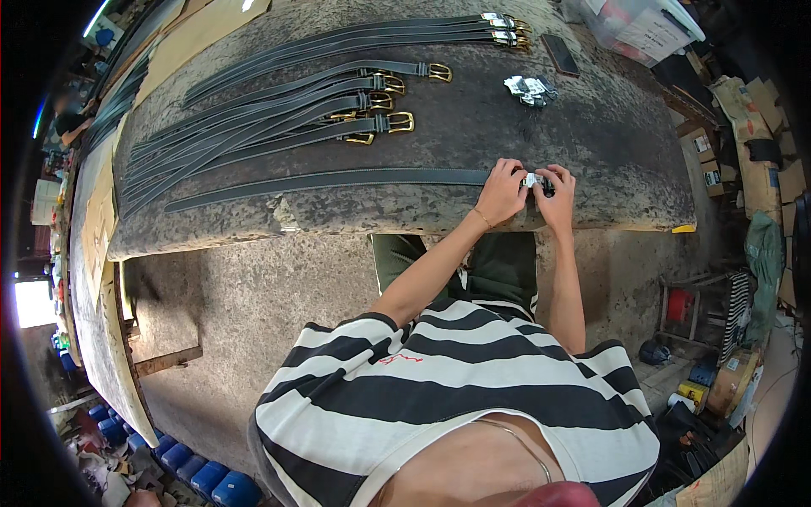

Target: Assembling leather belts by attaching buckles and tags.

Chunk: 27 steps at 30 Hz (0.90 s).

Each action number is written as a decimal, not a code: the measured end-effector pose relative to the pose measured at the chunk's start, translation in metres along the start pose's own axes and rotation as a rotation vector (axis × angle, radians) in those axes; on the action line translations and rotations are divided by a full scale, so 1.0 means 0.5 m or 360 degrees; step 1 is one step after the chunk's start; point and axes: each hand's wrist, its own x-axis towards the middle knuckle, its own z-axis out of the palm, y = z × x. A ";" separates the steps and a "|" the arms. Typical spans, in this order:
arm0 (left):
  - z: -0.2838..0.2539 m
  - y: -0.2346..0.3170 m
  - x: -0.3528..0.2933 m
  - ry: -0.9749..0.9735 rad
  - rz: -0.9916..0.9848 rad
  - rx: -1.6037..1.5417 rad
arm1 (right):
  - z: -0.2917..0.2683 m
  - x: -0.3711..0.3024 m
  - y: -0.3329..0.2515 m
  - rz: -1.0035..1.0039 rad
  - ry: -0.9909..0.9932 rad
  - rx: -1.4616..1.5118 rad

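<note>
A long dark belt point(338, 179) with pale edge stitching lies flat along the near side of the worktable. My left hand point(502, 196) is closed over its right end, fingers bent down onto the strap. Just right of it, my right hand point(555, 198) has its fingers curled in a pinch at a small white tag point(531, 180) on the belt's end. The buckle there is mostly hidden by my fingers. Farther back on the table sits a small heap of white and black tags point(530, 89).
Several belts with gold buckles point(397, 122) overlap at the table's left. Another row of belts point(355, 35) with tagged buckles lies at the far side. A phone point(560, 54) and a clear plastic bin point(646, 32) are at the far right. Blue jugs point(207, 477) stand on the floor, lower left.
</note>
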 end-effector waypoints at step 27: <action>-0.008 0.033 0.020 -0.0020 0.0016 0.0203 | 0.009 -0.012 -0.005 0.0006 0.0414 0.0230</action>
